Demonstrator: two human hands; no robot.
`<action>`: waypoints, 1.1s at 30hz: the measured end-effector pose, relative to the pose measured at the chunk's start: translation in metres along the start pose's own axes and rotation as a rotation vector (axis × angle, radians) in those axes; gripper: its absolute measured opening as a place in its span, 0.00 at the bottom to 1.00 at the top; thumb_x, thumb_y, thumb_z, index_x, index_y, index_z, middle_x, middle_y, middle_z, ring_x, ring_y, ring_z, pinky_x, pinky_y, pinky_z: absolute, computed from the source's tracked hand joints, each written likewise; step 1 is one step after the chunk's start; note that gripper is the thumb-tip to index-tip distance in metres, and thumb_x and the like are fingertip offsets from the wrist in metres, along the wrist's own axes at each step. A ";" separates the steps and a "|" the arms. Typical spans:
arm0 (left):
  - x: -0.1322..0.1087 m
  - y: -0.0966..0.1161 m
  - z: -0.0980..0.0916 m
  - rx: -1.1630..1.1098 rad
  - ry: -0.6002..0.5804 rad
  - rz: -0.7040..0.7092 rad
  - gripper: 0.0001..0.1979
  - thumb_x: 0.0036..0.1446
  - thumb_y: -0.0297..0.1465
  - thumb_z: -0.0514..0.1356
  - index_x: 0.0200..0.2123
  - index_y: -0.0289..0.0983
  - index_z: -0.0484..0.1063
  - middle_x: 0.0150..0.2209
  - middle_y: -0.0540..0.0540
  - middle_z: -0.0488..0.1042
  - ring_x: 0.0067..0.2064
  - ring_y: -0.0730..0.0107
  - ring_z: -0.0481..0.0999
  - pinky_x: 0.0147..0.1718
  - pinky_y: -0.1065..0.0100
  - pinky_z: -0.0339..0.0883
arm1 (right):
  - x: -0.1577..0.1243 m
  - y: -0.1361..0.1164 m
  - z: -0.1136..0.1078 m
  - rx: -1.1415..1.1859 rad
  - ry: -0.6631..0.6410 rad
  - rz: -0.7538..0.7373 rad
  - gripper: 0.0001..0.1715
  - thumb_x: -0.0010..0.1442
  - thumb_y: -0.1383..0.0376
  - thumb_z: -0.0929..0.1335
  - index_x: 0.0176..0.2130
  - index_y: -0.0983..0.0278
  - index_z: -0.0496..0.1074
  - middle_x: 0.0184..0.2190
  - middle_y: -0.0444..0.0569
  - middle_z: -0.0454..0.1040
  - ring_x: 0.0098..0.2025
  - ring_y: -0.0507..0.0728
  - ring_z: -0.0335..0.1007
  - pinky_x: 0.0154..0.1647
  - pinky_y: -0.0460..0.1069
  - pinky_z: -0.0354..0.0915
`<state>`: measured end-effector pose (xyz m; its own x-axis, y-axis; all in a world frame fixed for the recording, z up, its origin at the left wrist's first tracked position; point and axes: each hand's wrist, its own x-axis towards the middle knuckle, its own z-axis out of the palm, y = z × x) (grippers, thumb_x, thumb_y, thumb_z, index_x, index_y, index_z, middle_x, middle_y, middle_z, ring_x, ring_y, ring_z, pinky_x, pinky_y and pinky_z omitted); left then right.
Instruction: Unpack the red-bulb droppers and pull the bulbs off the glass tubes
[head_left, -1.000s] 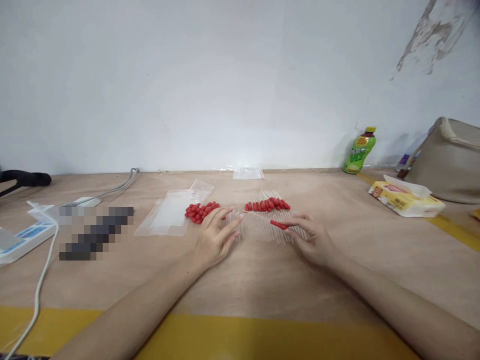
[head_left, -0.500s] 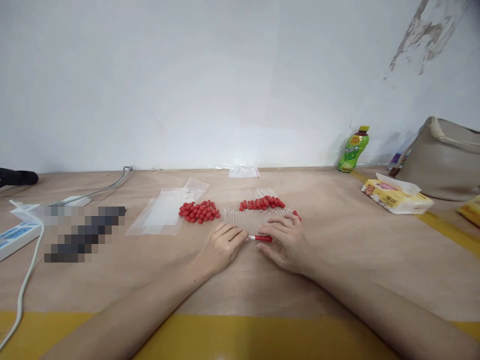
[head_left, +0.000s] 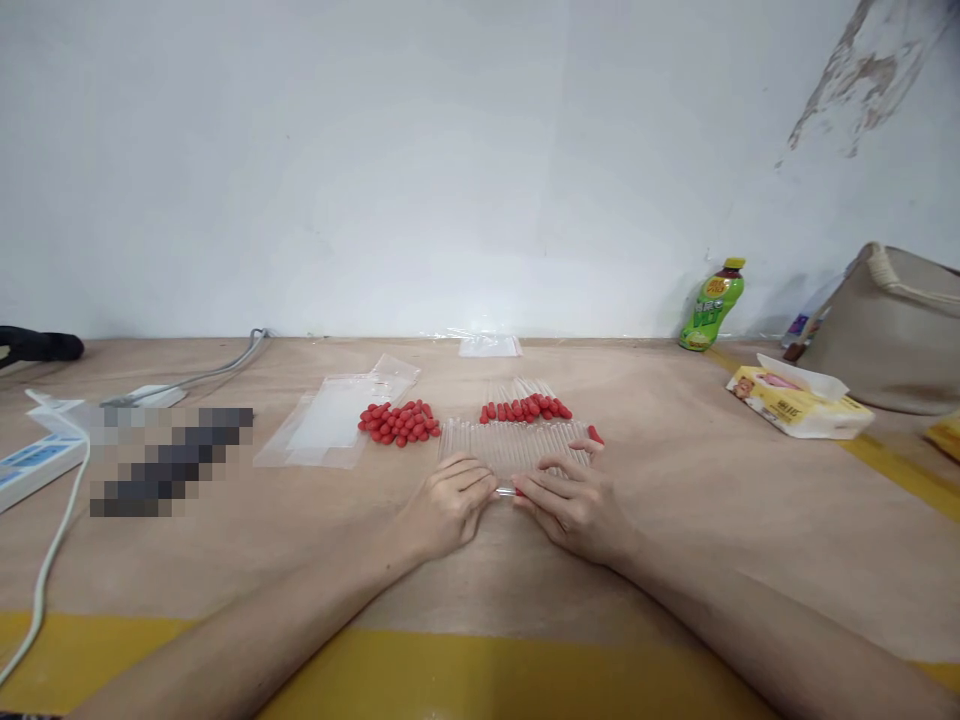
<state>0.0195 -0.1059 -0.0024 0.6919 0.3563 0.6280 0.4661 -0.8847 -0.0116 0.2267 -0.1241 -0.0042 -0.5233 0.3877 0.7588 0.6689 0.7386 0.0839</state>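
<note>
Between my hands lies a glass dropper [head_left: 505,492], a clear tube with a red rubber bulb mostly hidden by my fingers. My left hand [head_left: 454,500] is closed on its glass end. My right hand [head_left: 577,505] pinches the red bulb end. Just beyond them is a row of bare glass tubes [head_left: 495,445] side by side. A pile of loose red rubber bulbs [head_left: 399,424] sits left of the row. Behind it lie several droppers with bulbs fitted [head_left: 525,408], glass ends pointing away. One more red bulb [head_left: 595,435] shows past my right fingers.
Clear plastic bags [head_left: 322,420] lie left of the bulbs, another bag [head_left: 490,346] near the wall. Farther left are a power strip [head_left: 37,470], a cable [head_left: 49,570] and a blurred dark object [head_left: 176,462]. At right stand a green bottle [head_left: 711,308], tissue pack [head_left: 799,400] and beige bag [head_left: 892,335].
My right fingers have closed over the dropper's red bulb, which showed openly before. Both hands and the dropper have shifted slightly nearer to me, uncovering more of the glass tubes.
</note>
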 end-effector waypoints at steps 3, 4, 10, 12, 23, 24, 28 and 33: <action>0.000 -0.001 0.001 -0.032 0.008 -0.010 0.08 0.58 0.26 0.49 0.36 0.36 0.68 0.31 0.45 0.74 0.37 0.68 0.72 0.45 0.61 0.66 | 0.000 0.002 -0.001 -0.035 0.016 -0.026 0.09 0.57 0.66 0.65 0.39 0.56 0.71 0.30 0.39 0.77 0.35 0.52 0.68 0.49 0.56 0.51; 0.000 -0.001 0.001 -0.041 0.013 -0.019 0.08 0.58 0.26 0.50 0.36 0.35 0.68 0.31 0.45 0.73 0.38 0.68 0.72 0.45 0.61 0.66 | 0.000 0.002 -0.001 -0.050 0.026 -0.034 0.09 0.58 0.66 0.65 0.40 0.56 0.71 0.31 0.39 0.77 0.35 0.52 0.68 0.50 0.56 0.49; -0.010 -0.007 -0.005 -0.052 0.028 -0.076 0.07 0.58 0.25 0.51 0.35 0.36 0.69 0.32 0.46 0.73 0.39 0.68 0.71 0.44 0.63 0.66 | -0.007 0.012 -0.005 -0.087 0.025 -0.047 0.12 0.58 0.67 0.65 0.41 0.52 0.71 0.32 0.38 0.77 0.38 0.53 0.68 0.49 0.56 0.49; -0.017 -0.016 -0.009 -0.011 0.070 -0.159 0.07 0.58 0.27 0.52 0.35 0.37 0.69 0.34 0.45 0.72 0.38 0.68 0.71 0.40 0.64 0.66 | -0.011 0.025 -0.007 -0.090 0.039 0.048 0.11 0.57 0.66 0.65 0.40 0.52 0.72 0.33 0.40 0.76 0.36 0.53 0.68 0.45 0.55 0.52; -0.012 -0.051 -0.012 0.160 0.170 -0.415 0.17 0.59 0.25 0.46 0.51 0.35 0.62 0.33 0.45 0.63 0.35 0.70 0.66 0.35 0.68 0.65 | -0.032 0.124 0.000 0.086 0.074 0.979 0.18 0.51 0.63 0.63 0.40 0.69 0.72 0.29 0.51 0.70 0.25 0.52 0.63 0.28 0.48 0.62; -0.011 -0.052 -0.010 0.158 0.178 -0.404 0.17 0.59 0.25 0.47 0.50 0.35 0.63 0.33 0.45 0.64 0.35 0.70 0.66 0.34 0.68 0.65 | -0.034 0.126 0.002 0.115 0.065 1.023 0.18 0.50 0.64 0.63 0.40 0.69 0.71 0.29 0.51 0.71 0.24 0.52 0.63 0.27 0.48 0.61; -0.010 -0.058 -0.003 0.197 0.204 -0.367 0.12 0.57 0.24 0.49 0.43 0.35 0.67 0.32 0.46 0.66 0.35 0.70 0.67 0.33 0.70 0.65 | -0.036 0.126 0.008 0.220 0.051 1.035 0.15 0.48 0.61 0.65 0.36 0.66 0.69 0.26 0.48 0.72 0.22 0.51 0.63 0.24 0.46 0.60; -0.009 -0.060 0.001 0.184 0.166 -0.305 0.08 0.53 0.21 0.51 0.32 0.36 0.67 0.30 0.47 0.68 0.34 0.70 0.69 0.32 0.70 0.66 | -0.032 0.121 0.007 0.231 -0.026 0.947 0.14 0.49 0.58 0.65 0.32 0.65 0.71 0.23 0.46 0.72 0.22 0.51 0.63 0.23 0.46 0.58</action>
<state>-0.0140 -0.0559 -0.0086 0.4145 0.5277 0.7414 0.7382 -0.6714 0.0652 0.3212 -0.0431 -0.0231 0.1642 0.8865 0.4327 0.7001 0.2043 -0.6842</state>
